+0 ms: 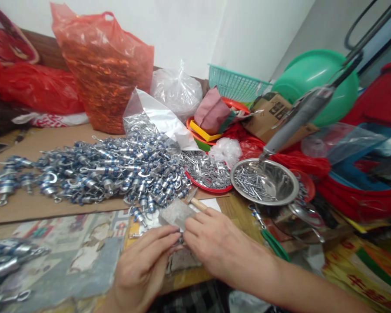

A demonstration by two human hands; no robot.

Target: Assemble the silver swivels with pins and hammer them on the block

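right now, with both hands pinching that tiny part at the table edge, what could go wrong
1. The left hand and right hand pinch something small and mostly hidden at the table's near edge; if it slips, it may fall off.
2. The heap of blue-and-silver parts spreads close to the hands, so a nudge could scatter pieces.
3. The steel bowl of screws sits stacked on other items near the right forearm and might tip.

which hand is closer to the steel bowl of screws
Right. The right hand lies just below and left of the steel bowl; the left hand sits farther left, beyond the right hand, fingers meeting it.
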